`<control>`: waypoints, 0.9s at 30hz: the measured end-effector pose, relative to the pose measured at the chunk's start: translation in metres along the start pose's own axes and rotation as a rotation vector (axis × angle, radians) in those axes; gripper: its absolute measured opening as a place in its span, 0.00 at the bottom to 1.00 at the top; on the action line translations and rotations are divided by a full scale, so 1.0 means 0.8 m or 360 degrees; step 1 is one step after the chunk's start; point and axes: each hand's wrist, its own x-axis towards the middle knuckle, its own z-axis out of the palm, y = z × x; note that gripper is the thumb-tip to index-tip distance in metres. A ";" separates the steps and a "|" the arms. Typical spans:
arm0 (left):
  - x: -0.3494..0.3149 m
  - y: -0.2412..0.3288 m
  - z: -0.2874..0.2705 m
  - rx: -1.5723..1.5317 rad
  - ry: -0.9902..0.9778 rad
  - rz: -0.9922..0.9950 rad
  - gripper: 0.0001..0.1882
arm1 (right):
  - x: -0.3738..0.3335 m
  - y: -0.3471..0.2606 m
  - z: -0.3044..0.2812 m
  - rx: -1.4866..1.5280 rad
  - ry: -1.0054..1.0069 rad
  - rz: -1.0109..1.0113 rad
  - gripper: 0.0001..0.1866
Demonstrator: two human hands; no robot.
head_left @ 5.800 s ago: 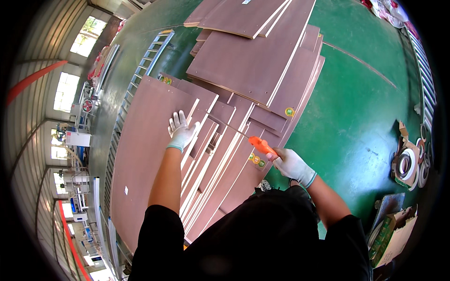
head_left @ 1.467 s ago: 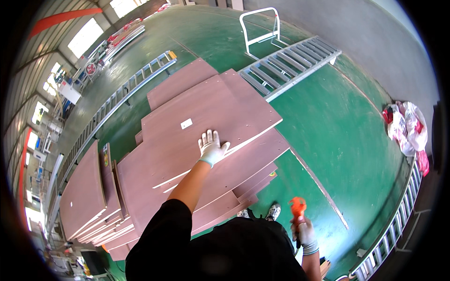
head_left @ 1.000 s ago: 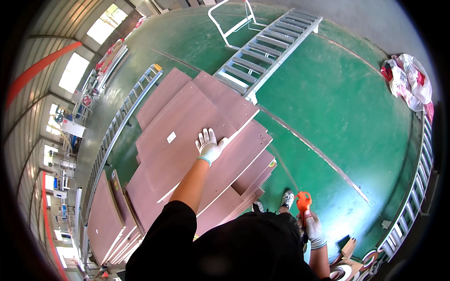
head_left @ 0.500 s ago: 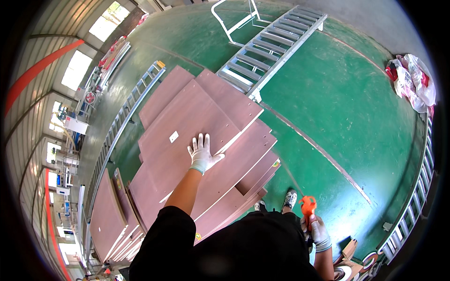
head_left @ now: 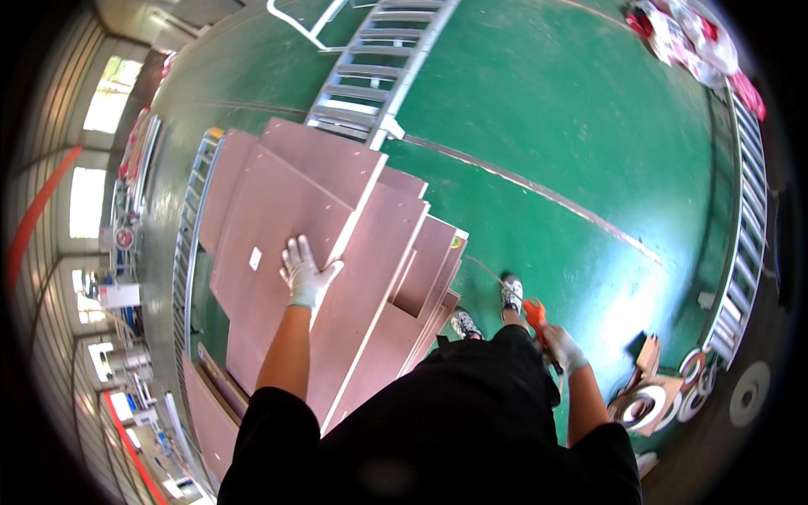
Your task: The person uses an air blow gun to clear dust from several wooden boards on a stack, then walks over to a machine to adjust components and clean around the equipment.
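My left hand (head_left: 305, 273), in a pale work glove, lies flat with fingers spread on the top brown panel (head_left: 286, 198), beside its light-coloured long edge. A small white label (head_left: 255, 258) is on that panel, left of the hand. Under it, several more brown panels (head_left: 370, 244) are stacked unevenly, with small holes near some edges. My right hand (head_left: 564, 347), also gloved, is closed round an orange hand tool (head_left: 534, 314) with a dark lower end. The tool is held over the floor, right of my shoes, apart from the panels; its exact kind is unclear.
Metal ladders lie beyond the stack (head_left: 374, 71), along its left (head_left: 187, 227) and at far right (head_left: 741, 236). Rolls of banding (head_left: 644, 406) and cardboard are on the green floor at lower right. Plastic bags (head_left: 682, 38) lie at the far right. More panels (head_left: 206, 412) stand at lower left.
The view has turned to the right, so the stack appears farther left. My left hand stays flat on the panel. My right hand, still holding the orange tool, has moved forward and tilted it leftward.
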 end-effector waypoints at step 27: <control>0.031 -0.016 0.014 -0.0115 -0.0292 -0.0261 0.64 | 0.153 0.021 -0.040 0.0397 -0.0217 0.0346 0.20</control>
